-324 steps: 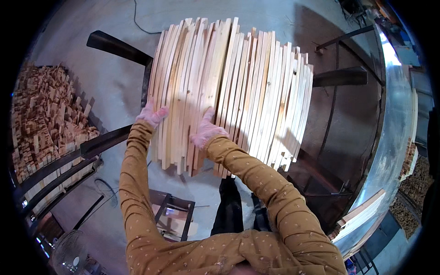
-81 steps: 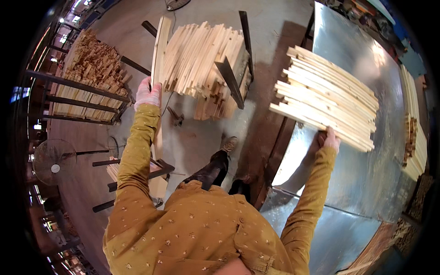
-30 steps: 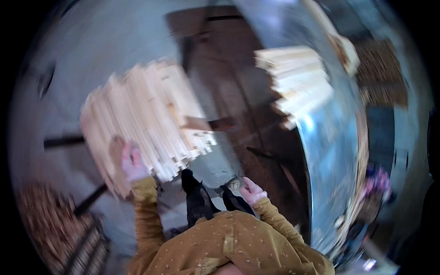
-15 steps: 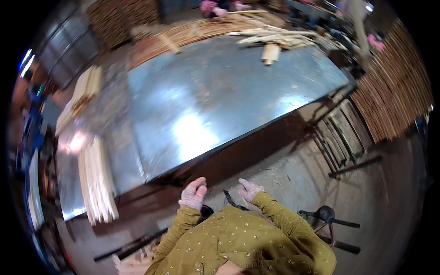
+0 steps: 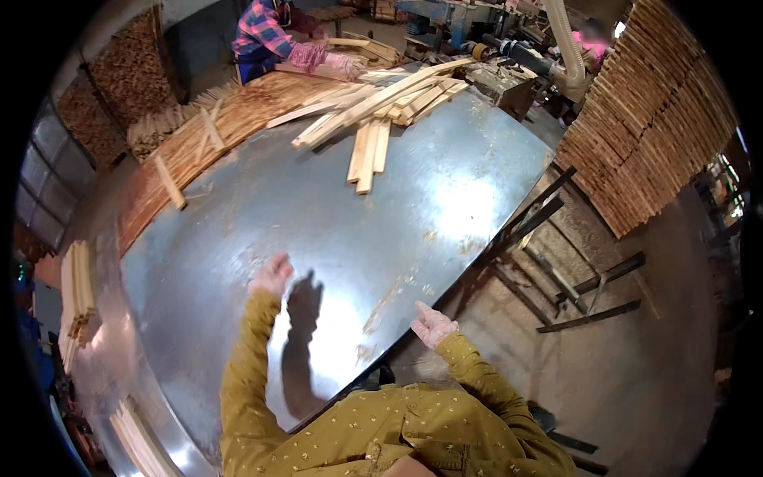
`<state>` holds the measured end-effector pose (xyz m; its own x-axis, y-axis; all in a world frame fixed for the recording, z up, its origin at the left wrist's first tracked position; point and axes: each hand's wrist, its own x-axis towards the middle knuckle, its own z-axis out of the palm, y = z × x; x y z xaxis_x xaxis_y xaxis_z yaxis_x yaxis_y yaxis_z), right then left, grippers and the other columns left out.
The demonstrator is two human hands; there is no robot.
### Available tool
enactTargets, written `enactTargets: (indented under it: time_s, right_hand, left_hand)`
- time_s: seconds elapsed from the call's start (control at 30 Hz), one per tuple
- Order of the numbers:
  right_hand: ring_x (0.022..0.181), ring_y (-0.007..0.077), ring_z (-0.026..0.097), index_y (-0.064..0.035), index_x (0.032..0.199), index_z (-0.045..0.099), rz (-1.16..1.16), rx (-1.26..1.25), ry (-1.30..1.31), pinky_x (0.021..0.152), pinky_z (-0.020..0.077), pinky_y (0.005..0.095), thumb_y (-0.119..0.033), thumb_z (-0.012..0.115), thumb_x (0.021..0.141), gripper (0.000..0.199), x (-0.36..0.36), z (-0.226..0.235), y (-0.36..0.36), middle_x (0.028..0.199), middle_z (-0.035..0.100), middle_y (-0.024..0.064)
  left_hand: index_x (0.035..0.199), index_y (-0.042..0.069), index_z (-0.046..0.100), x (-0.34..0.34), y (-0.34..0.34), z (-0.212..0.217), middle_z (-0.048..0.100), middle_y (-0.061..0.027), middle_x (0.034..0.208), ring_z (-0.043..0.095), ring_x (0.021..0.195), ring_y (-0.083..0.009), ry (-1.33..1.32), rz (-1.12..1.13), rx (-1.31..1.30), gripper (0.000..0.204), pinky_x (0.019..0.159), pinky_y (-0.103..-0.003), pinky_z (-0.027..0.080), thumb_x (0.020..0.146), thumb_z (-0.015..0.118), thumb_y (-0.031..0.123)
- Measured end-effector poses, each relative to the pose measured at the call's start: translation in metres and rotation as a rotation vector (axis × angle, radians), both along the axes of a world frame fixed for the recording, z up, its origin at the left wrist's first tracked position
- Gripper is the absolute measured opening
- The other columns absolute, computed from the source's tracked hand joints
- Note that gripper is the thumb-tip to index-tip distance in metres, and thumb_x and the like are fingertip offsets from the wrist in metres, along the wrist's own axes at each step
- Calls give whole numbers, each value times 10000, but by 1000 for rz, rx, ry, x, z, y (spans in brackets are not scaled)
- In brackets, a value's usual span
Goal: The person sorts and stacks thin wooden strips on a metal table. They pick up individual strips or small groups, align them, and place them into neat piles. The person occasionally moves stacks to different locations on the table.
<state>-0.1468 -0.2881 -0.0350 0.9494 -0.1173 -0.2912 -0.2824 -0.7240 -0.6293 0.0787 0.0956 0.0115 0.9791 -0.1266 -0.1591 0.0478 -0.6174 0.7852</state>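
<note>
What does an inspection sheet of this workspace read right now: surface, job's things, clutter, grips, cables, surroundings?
Surface: large shiny sheet-metal table, mostly bare near the person.
Job's things: loose pale wooden slats fanned across the far end; a few lie apart.
Clutter: thin brown wood strips heaped along the far left edge.
Grips: left hand over the table, open, empty; right hand at the near edge, open, empty.
Cables: nothing seen.
Surroundings: tall stack of wooden slats at right; small slat bundle at left; co-worker in a plaid sleeve at the far end.
</note>
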Motion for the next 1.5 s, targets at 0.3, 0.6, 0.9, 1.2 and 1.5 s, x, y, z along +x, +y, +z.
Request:
enactTargets:
  time_s: [0.3, 0.6, 0.9, 1.2, 1.5]
  right_hand:
    - [963, 241, 610, -1, 1465, 360, -450, 541, -179, 937, 471, 325, -317, 556, 946, 639, 224, -82, -236, 1049, 637, 125]
    - [1280, 471, 448, 101, 1461, 271, -549, -65, -221, 1087, 348, 495, -495, 513, 915, 843, 653, -11, -290, 1349, 489, 346]
    - [1257, 454, 381, 32, 1489, 259, -541, 139, -493, 1115, 272, 502, -433, 520, 929, 773, 756, -33, -262, 1368, 418, 320]
    - [1322, 323, 408, -29, 1547, 103, -516, 1476, -621, 1080, 418, 429, -215, 593, 773, 935, 710, -25, -222, 1482, 344, 201]
    - [1279, 253, 424, -45, 1532, 171, -298, 1364, -483, 1071, 390, 401, -319, 720, 743, 1000, 523, -32, -135, 1451, 377, 134]
  left_hand:
    - [1374, 64, 520, 386, -174, 37, 614, -164, 1312, 583, 1211, -276, -142, 13, -117, 513, 1020, -342, 436, 959, 592, 357]
    - [1390, 15, 488, 573, -349, 29, 528, -204, 1400, 486, 1319, -319, -423, -115, 105, 603, 1087, -349, 383, 968, 522, 445]
    - [1458, 49, 424, 683, -476, 12, 504, -234, 1411, 500, 1308, -307, 205, -513, 393, 1006, 1082, -396, 398, 804, 460, 813]
    - [1483, -30, 311, 596, -466, 45, 382, -289, 1484, 452, 1339, -385, 487, -604, 613, 1304, 1079, -422, 410, 615, 563, 910]
    - [1485, -22, 239, 394, -367, 73, 369, -248, 1471, 467, 1319, -388, 695, -537, 737, 1220, 1077, -447, 412, 686, 600, 826]
